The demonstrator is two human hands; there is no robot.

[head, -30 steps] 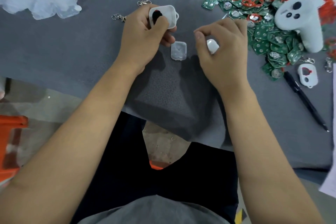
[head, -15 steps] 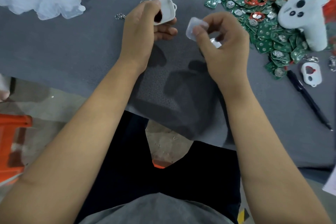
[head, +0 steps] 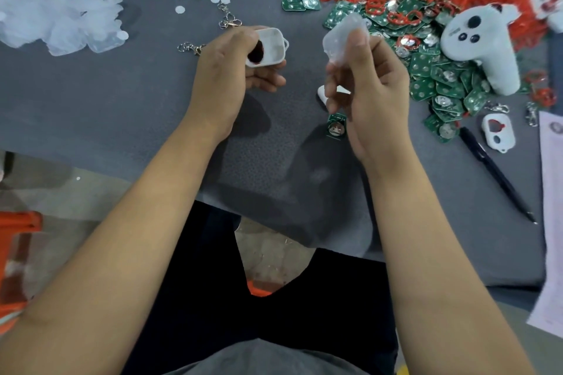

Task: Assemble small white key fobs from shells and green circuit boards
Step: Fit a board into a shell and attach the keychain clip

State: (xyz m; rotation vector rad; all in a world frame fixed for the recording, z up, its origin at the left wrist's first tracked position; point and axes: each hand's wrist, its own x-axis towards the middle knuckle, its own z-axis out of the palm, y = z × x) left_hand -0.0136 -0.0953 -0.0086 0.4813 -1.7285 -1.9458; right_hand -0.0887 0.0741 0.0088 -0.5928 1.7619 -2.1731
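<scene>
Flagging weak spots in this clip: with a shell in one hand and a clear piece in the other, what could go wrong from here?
1. The right hand pinches the translucent piece only at its lower edge, raised above the grey mat; it could slip and fall.
2. A single green circuit board lies right under that hand's wrist and might get knocked or pressed.
3. The left hand holds the white shell open side up, tilted; anything seated inside may slide out.
</scene>
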